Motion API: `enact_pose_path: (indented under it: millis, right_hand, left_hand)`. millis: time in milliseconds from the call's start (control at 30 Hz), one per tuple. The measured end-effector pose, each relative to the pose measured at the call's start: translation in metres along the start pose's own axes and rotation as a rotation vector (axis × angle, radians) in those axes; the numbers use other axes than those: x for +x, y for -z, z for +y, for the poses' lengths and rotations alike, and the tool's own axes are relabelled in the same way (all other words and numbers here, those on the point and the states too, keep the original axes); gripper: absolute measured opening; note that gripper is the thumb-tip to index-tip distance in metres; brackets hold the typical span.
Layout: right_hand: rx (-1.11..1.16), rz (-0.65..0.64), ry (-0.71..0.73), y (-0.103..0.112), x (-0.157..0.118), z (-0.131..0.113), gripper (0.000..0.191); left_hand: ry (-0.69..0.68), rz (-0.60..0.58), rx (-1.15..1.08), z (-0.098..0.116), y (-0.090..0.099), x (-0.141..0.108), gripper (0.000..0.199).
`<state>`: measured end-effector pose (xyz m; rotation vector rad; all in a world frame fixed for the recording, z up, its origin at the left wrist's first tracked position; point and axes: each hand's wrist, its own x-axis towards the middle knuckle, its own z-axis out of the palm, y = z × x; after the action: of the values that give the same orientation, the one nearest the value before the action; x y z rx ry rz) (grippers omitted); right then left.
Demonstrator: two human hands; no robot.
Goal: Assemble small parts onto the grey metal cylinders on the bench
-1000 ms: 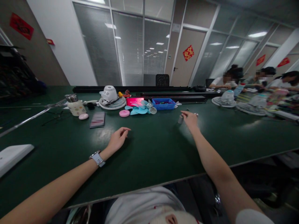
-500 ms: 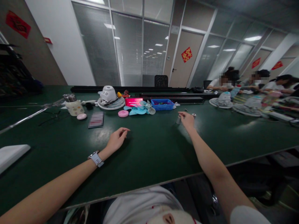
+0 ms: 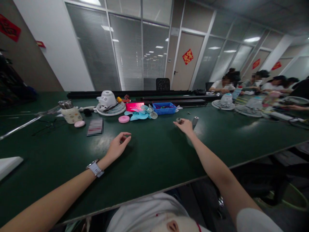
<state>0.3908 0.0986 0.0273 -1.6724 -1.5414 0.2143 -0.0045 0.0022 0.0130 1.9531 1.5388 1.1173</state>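
My right hand has its fingers around a small grey battery-like cylinder, whose metallic top shows by the fingertips. A second grey cylinder stands upright on the table just right of that hand. Over the green tabletop at centre left, my left hand holds nothing; its fingers are loosely curled, with thumb and forefinger apart. A watch is on the left wrist. Past the hands lie a blue tray of small parts, light-blue fan blades and a pink disc.
A white fan body rests on a round grille at the back. To the left are a cream bottle, a pink rounded object and a blurred flat pack. Other people sit far right beside more fan parts.
My right hand has come nearer and left with its cylinder, uncovering more of the standing one. My left thumb and forefinger have parted a little. The camera view has shifted slightly.
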Motion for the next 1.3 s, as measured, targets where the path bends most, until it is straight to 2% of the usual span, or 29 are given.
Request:
enact_pose_path:
  millis: [67,133,200,267,333,400,500,567,800,1000,1133,1300]
  right_hand:
    - [0.204,-0.110,0.114,-0.015,-0.023,-0.035,0.040]
    - [0.381,-0.285,0.255,-0.032,-0.054,-0.074,0.042]
    - [0.450,-0.446,0.376,-0.047,-0.086,-0.106,0.041]
    - [0.450,-0.555,0.446,-0.057,-0.111,-0.125,0.036]
    - [0.409,-0.572,0.463,-0.063,-0.126,-0.131,0.030]
    - [0.370,-0.544,0.464,-0.066,-0.132,-0.128,0.030]
    - [0.358,-0.534,0.476,-0.070,-0.131,-0.122,0.033]
    - [0.355,-0.533,0.484,-0.071,-0.130,-0.120,0.033]
    - [0.359,-0.520,0.494,-0.074,-0.133,-0.123,0.038]
    - [0.391,-0.514,0.448,-0.071,-0.134,-0.122,0.040]
    - [0.416,-0.434,0.410,-0.055,-0.108,-0.104,0.041]
    - [0.274,-0.185,0.268,-0.027,-0.040,-0.048,0.045]
  left_hand:
    - [-0.056,-0.016,0.009,0.007,-0.001,-0.003,0.046]
    - [-0.116,-0.035,0.017,0.015,-0.003,-0.007,0.047]
    - [-0.178,-0.046,0.026,0.024,-0.007,-0.011,0.047]
    - [-0.243,-0.054,0.033,0.031,-0.012,-0.014,0.043]
    - [-0.291,-0.066,0.029,0.035,-0.017,-0.015,0.036]
    - [-0.287,-0.064,0.018,0.037,-0.022,-0.013,0.033]
    - [-0.199,-0.057,-0.045,0.038,-0.025,-0.007,0.028]
    - [-0.166,-0.095,-0.108,0.038,-0.025,-0.004,0.026]
    - [-0.229,-0.009,-0.066,0.028,-0.012,0.002,0.022]
    - [-0.220,0.056,-0.021,0.026,0.000,0.004,0.027]
    - [-0.190,0.033,0.119,0.013,0.002,0.007,0.025]
    - [-0.120,-0.035,0.269,-0.006,-0.003,0.009,0.021]
